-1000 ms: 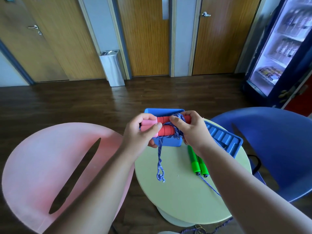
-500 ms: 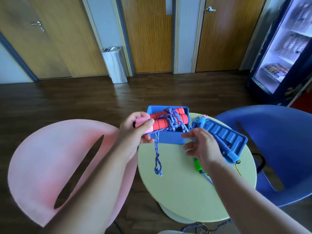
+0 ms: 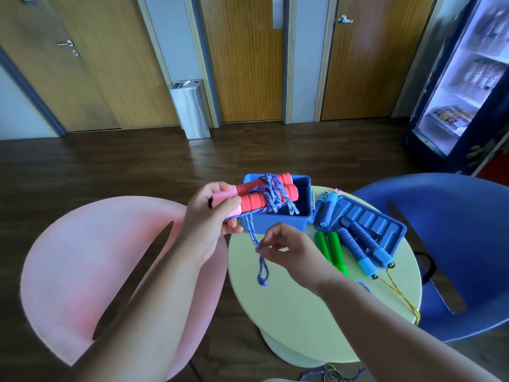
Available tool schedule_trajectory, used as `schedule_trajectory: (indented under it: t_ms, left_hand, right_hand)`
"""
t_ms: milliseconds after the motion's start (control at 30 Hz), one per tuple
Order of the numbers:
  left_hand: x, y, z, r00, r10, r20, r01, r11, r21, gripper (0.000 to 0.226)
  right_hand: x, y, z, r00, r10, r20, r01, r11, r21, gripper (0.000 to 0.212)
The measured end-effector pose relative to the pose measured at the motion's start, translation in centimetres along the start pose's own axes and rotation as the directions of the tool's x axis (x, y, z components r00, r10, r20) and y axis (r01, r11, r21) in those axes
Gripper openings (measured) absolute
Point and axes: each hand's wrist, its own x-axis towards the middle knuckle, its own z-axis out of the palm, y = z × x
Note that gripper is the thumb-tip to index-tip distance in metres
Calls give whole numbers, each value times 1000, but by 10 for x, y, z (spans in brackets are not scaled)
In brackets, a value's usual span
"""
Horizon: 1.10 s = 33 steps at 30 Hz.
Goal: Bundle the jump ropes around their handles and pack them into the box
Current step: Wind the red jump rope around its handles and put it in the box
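My left hand (image 3: 210, 216) grips the pink ends of two red jump-rope handles (image 3: 275, 195), held over the open blue box (image 3: 278, 226). A purple braided rope (image 3: 271, 194) is wound around the handles. Its loose end (image 3: 261, 267) hangs down in front of the box, and my right hand (image 3: 289, 250) pinches it between thumb and fingertips. On the pale green round table (image 3: 303, 299) to the right lie green handles (image 3: 332, 250) and blue handles (image 3: 360, 248).
The blue box lid (image 3: 385, 224) lies upside down right of the box, with blue handles on it and another pair (image 3: 326, 208) beside it. A pink chair (image 3: 82, 257) stands left, a blue chair (image 3: 454, 244) right. Rope ends trail on the floor (image 3: 330, 374).
My right hand left the wound handles, dropped toward the table and now pinches the hanging rope end. My left hand kept the handles over the box. The camera tilted, revealing more rope handles.
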Motion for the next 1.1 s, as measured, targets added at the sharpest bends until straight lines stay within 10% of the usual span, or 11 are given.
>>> schedule_trajectory:
  t_ms: [467,800,1100]
  left_hand:
    - [-9,7,-13,993,-113,36,118,974,-194,21]
    - [-18,10,-15,979,134,151,-160,971,175,23]
    - [-23,6,-20,969,121,215,-202,890,409,30]
  right_hand:
    - [11,-21,-65,975,-69,-211,26,979,-201,20]
    - [13,-48,-98,940,-221,-262,132,939,-317,22]
    - [3,-43,-101,980,-3,-198,-5,999,-43,19]
